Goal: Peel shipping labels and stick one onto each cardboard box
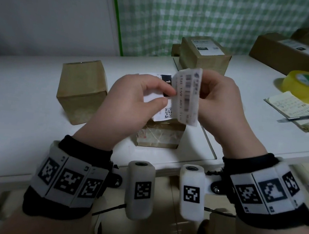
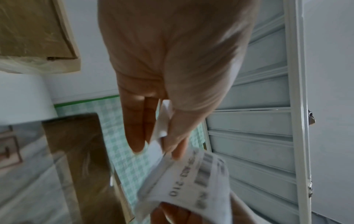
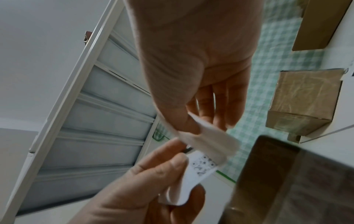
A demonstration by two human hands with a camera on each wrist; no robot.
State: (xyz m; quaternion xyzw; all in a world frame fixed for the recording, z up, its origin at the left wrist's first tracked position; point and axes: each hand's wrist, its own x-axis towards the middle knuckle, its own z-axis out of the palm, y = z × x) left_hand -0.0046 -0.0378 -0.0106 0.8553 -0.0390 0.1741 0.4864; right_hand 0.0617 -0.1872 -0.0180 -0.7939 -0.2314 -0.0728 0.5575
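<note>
Mid-peel: white printed shipping label pinched between left hand and right hand; plain brown cardboard box unlabelled, far box labelled.

**Browns, whites and a green check**

The shipping label is white with black barcodes and a black QR square. The cardboard boxes around the label are plain tan-brown; the box behind the label wears a white label with a dark band. Right of the label sits a yellow tape roll. The table is white. The backdrop cloth behind it is green-and-white checked.
</note>
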